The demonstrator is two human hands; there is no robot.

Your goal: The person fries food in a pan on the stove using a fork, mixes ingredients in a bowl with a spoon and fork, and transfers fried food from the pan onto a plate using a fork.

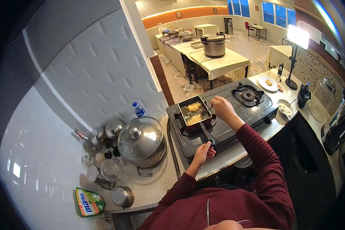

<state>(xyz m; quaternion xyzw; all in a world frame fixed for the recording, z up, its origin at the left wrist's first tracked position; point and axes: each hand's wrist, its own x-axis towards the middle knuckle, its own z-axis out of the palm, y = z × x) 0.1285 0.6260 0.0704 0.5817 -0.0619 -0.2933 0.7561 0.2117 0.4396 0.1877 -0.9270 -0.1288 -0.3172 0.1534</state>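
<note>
Left hand (pixel 204 153) curled round handle (pixel 207 133), 6 o'clock from pan (pixel 197 125); right hand (pixel 224 109) pinches fork (pixel 204 113), 3 o'clock. Frying seems underway; turning yellow pieces (pixel 194 107) would need steadiness.

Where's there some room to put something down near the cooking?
There's a bare bit of counter between the big pot, small metal pot and left sleeve. Farther off, the table has room beside the rice cooker. It's crowded by the wall, where glasses bunch, and around the pan, with left hand and right hand there.
</note>
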